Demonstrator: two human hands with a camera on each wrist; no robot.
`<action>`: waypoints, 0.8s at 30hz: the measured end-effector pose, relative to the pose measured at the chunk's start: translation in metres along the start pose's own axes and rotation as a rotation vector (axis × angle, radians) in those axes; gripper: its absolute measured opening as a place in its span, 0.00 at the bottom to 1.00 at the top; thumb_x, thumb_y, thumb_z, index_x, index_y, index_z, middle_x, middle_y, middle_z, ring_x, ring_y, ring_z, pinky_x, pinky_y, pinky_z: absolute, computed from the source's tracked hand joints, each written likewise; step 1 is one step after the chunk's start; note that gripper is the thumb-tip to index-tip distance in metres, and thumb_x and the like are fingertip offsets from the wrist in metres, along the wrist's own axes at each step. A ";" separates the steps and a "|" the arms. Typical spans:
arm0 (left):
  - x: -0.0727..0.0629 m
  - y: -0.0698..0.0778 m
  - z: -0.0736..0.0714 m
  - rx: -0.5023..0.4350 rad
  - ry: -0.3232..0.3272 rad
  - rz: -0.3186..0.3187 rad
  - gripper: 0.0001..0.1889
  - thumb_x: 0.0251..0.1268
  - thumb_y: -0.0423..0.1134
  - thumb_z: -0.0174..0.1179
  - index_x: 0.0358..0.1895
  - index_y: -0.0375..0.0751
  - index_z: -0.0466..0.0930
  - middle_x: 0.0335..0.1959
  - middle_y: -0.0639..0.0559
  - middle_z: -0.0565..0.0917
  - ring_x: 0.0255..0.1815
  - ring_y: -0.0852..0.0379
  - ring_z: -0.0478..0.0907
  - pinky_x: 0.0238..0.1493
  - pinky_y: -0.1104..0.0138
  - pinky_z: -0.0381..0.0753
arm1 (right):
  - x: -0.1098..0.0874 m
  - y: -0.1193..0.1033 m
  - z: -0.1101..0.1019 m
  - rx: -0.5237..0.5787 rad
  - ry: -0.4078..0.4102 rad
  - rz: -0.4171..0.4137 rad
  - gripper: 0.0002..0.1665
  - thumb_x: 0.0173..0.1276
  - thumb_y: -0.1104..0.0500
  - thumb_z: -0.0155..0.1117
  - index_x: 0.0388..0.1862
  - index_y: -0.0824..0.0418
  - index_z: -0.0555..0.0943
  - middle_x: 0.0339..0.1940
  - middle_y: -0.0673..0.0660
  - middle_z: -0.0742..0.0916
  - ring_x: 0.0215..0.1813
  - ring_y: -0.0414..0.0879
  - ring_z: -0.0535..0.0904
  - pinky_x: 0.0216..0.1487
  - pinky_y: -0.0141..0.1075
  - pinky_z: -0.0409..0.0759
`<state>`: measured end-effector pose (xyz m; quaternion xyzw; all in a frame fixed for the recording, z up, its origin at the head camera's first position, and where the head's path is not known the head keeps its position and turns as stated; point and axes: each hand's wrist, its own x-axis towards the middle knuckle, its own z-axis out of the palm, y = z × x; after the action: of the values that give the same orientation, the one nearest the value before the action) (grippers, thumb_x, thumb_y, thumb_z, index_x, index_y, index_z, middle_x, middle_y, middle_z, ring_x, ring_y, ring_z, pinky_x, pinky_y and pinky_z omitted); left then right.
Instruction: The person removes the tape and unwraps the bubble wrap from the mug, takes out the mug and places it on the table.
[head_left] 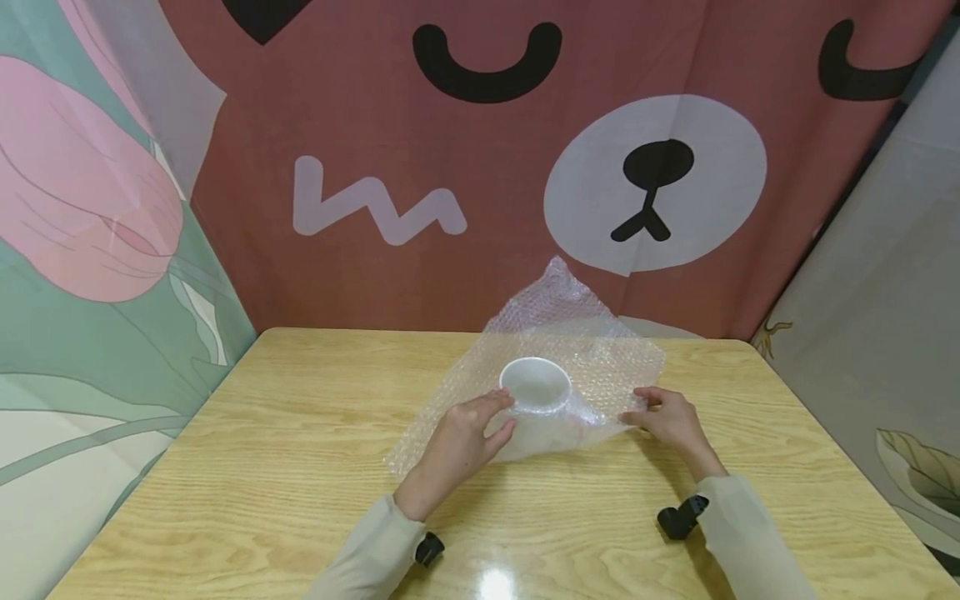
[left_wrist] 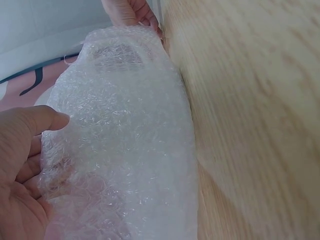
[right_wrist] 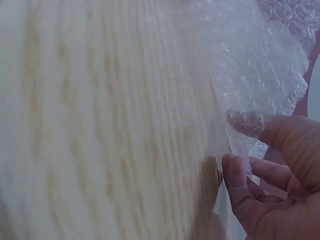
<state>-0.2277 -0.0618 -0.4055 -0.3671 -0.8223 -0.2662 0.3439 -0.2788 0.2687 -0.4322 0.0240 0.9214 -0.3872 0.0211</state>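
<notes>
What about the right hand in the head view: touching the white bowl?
No, the right hand is at the edge of the bubble wrap, apart from the white bowl.

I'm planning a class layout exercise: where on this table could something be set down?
Bare wood-grain table lies left of the bubble wrap, right of the right hand, and between the sleeves. The centre is crowded: wrap, white container, left hand.

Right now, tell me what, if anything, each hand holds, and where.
The right hand pinches the wrap by its right edge. The left hand is at the rim of the bowl; whether it grips anything cannot be told.
</notes>
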 end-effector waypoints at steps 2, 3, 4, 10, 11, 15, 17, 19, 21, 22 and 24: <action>0.000 0.000 0.000 -0.005 -0.001 0.002 0.12 0.54 0.30 0.70 0.42 0.33 0.84 0.43 0.39 0.86 0.47 0.48 0.83 0.48 0.64 0.82 | 0.000 0.001 0.000 -0.010 0.001 -0.007 0.40 0.62 0.50 0.71 0.64 0.74 0.71 0.58 0.75 0.75 0.56 0.65 0.72 0.53 0.55 0.74; 0.001 0.000 0.000 -0.006 -0.002 0.002 0.12 0.54 0.30 0.70 0.42 0.33 0.84 0.43 0.39 0.86 0.47 0.48 0.83 0.48 0.64 0.82 | 0.000 0.001 -0.001 -0.015 0.002 -0.012 0.40 0.61 0.50 0.71 0.63 0.74 0.71 0.57 0.74 0.76 0.55 0.64 0.72 0.52 0.55 0.74; 0.001 0.000 0.000 -0.007 -0.002 0.002 0.12 0.54 0.30 0.70 0.42 0.33 0.84 0.43 0.39 0.86 0.47 0.48 0.83 0.48 0.63 0.82 | 0.000 0.002 -0.001 -0.021 0.005 -0.017 0.40 0.61 0.50 0.72 0.63 0.74 0.72 0.55 0.73 0.77 0.53 0.63 0.73 0.50 0.54 0.75; 0.002 0.000 0.000 -0.007 -0.010 0.002 0.12 0.54 0.31 0.70 0.43 0.33 0.84 0.44 0.40 0.85 0.48 0.48 0.83 0.48 0.63 0.82 | 0.000 0.005 -0.001 -0.035 0.016 -0.039 0.40 0.60 0.49 0.73 0.62 0.74 0.73 0.42 0.63 0.79 0.41 0.54 0.71 0.37 0.41 0.73; 0.002 0.000 0.000 -0.008 -0.011 0.002 0.12 0.54 0.31 0.71 0.43 0.33 0.84 0.44 0.40 0.85 0.48 0.48 0.83 0.48 0.63 0.82 | -0.001 0.006 -0.001 -0.034 0.016 -0.041 0.40 0.60 0.49 0.73 0.62 0.74 0.73 0.42 0.62 0.79 0.40 0.53 0.71 0.36 0.40 0.72; 0.002 0.001 -0.001 -0.012 -0.019 0.002 0.13 0.54 0.30 0.71 0.43 0.32 0.84 0.44 0.39 0.85 0.48 0.47 0.83 0.49 0.61 0.82 | -0.001 0.005 -0.001 -0.031 0.018 -0.043 0.39 0.60 0.49 0.72 0.61 0.73 0.74 0.41 0.61 0.78 0.39 0.52 0.71 0.34 0.38 0.71; 0.002 0.002 -0.002 -0.018 -0.026 -0.002 0.14 0.54 0.31 0.71 0.44 0.32 0.83 0.45 0.38 0.85 0.49 0.46 0.82 0.50 0.61 0.81 | -0.001 0.004 -0.002 -0.025 0.018 -0.046 0.39 0.60 0.49 0.72 0.62 0.73 0.74 0.41 0.61 0.78 0.38 0.51 0.71 0.34 0.38 0.71; 0.002 0.002 -0.002 -0.022 -0.036 -0.007 0.14 0.55 0.32 0.70 0.44 0.31 0.83 0.46 0.38 0.85 0.49 0.45 0.82 0.51 0.61 0.81 | 0.000 0.003 -0.002 -0.019 0.022 -0.045 0.38 0.61 0.49 0.71 0.62 0.72 0.73 0.40 0.60 0.77 0.36 0.50 0.71 0.33 0.38 0.72; 0.002 0.002 -0.003 -0.028 -0.044 -0.011 0.14 0.56 0.33 0.70 0.44 0.31 0.83 0.47 0.38 0.84 0.50 0.45 0.82 0.52 0.60 0.80 | 0.000 0.001 -0.002 -0.010 0.022 -0.046 0.38 0.61 0.49 0.71 0.63 0.72 0.73 0.39 0.60 0.77 0.34 0.49 0.72 0.32 0.38 0.71; 0.002 0.002 -0.003 -0.032 -0.045 -0.012 0.14 0.56 0.34 0.70 0.44 0.31 0.83 0.47 0.38 0.84 0.50 0.45 0.82 0.52 0.61 0.80 | 0.000 0.000 -0.002 -0.005 0.024 -0.047 0.38 0.62 0.49 0.71 0.63 0.72 0.73 0.39 0.59 0.77 0.33 0.49 0.72 0.32 0.38 0.72; 0.002 0.001 -0.003 -0.037 -0.046 -0.012 0.13 0.58 0.34 0.69 0.44 0.30 0.84 0.47 0.38 0.84 0.50 0.45 0.82 0.53 0.61 0.79 | 0.000 -0.001 -0.002 -0.004 0.032 -0.047 0.38 0.62 0.49 0.71 0.63 0.72 0.73 0.39 0.59 0.77 0.33 0.48 0.72 0.31 0.37 0.72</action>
<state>-0.2272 -0.0622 -0.4020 -0.3745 -0.8270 -0.2750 0.3166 -0.2793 0.2697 -0.4302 0.0082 0.9226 -0.3856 -0.0026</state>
